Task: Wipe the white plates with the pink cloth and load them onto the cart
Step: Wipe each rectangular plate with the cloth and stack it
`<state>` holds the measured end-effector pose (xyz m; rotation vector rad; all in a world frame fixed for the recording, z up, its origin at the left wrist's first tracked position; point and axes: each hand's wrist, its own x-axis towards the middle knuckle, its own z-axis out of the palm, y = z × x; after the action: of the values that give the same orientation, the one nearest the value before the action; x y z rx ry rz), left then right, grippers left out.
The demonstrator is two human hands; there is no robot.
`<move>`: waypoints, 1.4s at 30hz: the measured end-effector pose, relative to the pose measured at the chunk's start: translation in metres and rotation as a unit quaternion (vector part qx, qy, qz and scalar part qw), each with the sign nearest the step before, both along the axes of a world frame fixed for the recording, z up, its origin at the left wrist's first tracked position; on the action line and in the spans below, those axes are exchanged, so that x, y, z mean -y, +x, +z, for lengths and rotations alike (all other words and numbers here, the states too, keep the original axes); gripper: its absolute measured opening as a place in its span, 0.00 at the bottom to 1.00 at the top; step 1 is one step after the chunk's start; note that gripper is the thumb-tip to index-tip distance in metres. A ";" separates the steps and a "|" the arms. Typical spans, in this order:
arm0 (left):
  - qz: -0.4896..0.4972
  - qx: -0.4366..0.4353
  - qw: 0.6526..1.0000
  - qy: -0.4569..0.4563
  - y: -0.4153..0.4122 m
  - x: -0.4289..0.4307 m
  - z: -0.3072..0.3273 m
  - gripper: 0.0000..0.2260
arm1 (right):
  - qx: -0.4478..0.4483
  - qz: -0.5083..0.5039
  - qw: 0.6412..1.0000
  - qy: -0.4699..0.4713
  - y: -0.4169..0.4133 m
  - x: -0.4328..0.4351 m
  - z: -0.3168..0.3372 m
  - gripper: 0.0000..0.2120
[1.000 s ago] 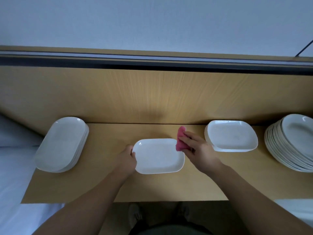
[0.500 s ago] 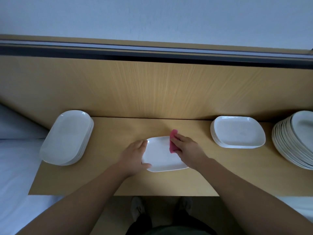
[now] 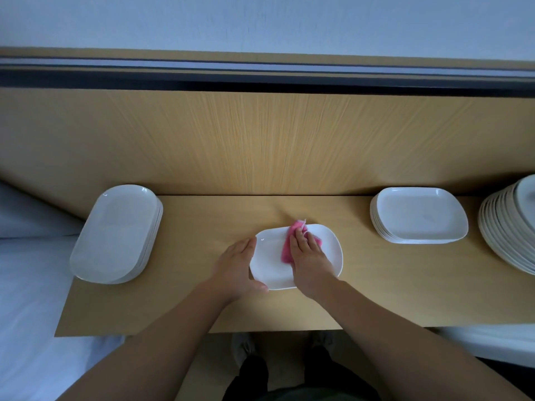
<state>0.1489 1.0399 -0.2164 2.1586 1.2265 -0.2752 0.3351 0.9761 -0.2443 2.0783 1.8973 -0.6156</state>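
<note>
On the table (image 3: 390,290) the white plate (image 3: 269,256) lies near the front edge, long axis left to right. The left hand (image 3: 234,264), fingers straight, braces its left end. The right hand (image 3: 309,261) presses flat (fingers extended) on the pink cloth (image 3: 286,251) mid-plate, so strokes likely run sideways.

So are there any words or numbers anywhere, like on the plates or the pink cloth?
None: no word, number, label or sign shows anywhere.
The plate, the pink cloth, the oval stack, the square stack, the round stack and the wooden table are all plain.
</note>
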 end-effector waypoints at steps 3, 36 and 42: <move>0.001 0.004 1.000 0.003 0.000 -0.001 0.000 0.52 | 0.003 0.060 0.998 0.017 -0.003 -0.001 -0.009 0.37; -0.098 -0.052 0.990 0.092 -0.007 -0.004 0.000 0.49 | -0.176 0.303 0.936 -0.018 0.007 -0.007 0.036 0.24; -0.101 -0.072 0.988 0.091 -0.009 -0.007 0.002 0.46 | -0.217 0.235 0.946 -0.050 0.035 0.014 0.041 0.22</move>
<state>0.1403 1.0467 -0.2145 2.4632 1.1482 -0.4266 0.3700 0.9618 -0.2038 1.4203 2.4219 -1.0787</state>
